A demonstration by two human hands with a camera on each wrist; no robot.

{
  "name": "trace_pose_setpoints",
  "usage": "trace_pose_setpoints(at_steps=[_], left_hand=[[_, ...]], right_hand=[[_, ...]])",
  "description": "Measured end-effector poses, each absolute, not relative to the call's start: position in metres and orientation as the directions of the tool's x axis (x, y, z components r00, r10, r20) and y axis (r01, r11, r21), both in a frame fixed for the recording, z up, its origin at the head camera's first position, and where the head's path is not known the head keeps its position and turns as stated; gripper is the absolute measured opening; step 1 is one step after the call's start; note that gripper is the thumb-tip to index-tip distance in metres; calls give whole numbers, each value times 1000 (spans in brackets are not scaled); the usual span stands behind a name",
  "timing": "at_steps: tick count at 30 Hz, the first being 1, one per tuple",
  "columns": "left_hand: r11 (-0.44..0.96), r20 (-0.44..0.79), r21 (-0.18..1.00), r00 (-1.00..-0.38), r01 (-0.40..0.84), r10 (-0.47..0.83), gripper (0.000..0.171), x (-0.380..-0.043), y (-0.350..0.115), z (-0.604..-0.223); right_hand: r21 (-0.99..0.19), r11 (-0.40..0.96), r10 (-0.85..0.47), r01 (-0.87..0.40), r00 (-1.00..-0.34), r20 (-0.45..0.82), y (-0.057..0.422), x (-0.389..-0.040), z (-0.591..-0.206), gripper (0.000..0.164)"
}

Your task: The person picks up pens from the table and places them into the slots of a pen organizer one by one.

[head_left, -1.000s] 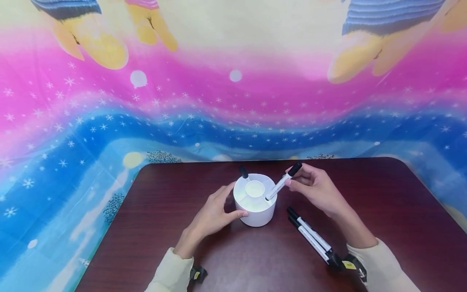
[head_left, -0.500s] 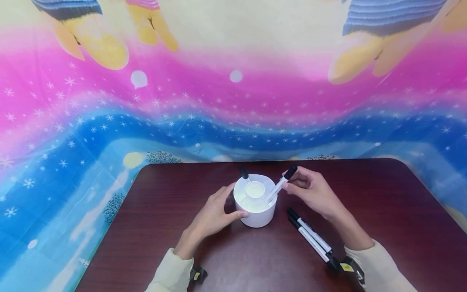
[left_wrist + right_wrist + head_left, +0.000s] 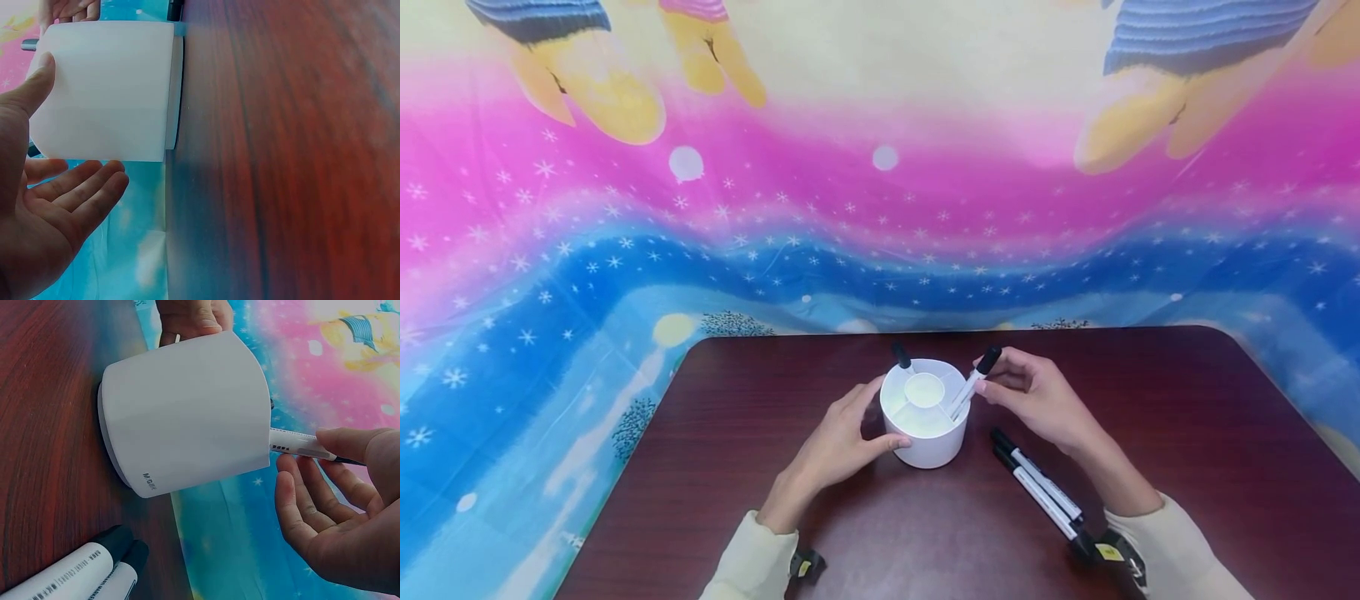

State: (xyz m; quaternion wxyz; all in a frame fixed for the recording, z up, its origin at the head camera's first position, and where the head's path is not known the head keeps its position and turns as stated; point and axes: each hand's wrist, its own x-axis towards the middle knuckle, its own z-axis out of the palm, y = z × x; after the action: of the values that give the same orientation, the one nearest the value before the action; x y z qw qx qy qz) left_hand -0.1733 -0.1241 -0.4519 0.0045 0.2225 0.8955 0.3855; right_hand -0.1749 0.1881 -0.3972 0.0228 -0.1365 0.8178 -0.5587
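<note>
Our right hand (image 3: 1048, 400) pinched a black-capped white marker (image 3: 974, 385) between thumb and fingertips, close to the cap, and held it on a slant at the right side of a round white pen holder (image 3: 928, 452). We had the marker's lower end inside a right-hand compartment, while its cap rose above the rim and leaned away to the right. From the right wrist, we saw its printed barrel come out past the rim, though we could not tell exactly which fingertips pressed on it. Our left hand (image 3: 850, 437) gripped the holder from the left, its thumb lying against the near wall and its fingers reaching round the far-left side. The holder stood upright between our two hands on a dark reddish table (image 3: 1187, 400), with small dark lettering low on its wall. Thin dividers ran outward from a central round cup (image 3: 924, 390), and a second marker (image 3: 902, 356) stood tilted in the rear-left part, its black cap above the rim. To the right of the holder and apart from it, we had two loose markers (image 3: 1043, 503) lying side by side, caps toward the far edge, their near ends by the black device (image 3: 1108, 552) on our right wrist. We wore pale sleeves (image 3: 1180, 550). Behind the table hung a backdrop cloth (image 3: 880, 250) printed with white snowflakes over pink and blue.
</note>
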Motion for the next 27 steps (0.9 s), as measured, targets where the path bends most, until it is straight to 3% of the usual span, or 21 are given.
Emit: trace_pose_setpoints(at_steps=[8, 27], left_hand=[[597, 162, 697, -898, 398, 408, 99, -173, -124, -453], [610, 156, 686, -899, 397, 410, 99, -173, -125, -450]], right_hand=[[-903, 383, -210, -195, -970, 121, 192, -176, -395, 41], [-905, 379, -212, -193, -970, 118, 197, -176, -390, 41]])
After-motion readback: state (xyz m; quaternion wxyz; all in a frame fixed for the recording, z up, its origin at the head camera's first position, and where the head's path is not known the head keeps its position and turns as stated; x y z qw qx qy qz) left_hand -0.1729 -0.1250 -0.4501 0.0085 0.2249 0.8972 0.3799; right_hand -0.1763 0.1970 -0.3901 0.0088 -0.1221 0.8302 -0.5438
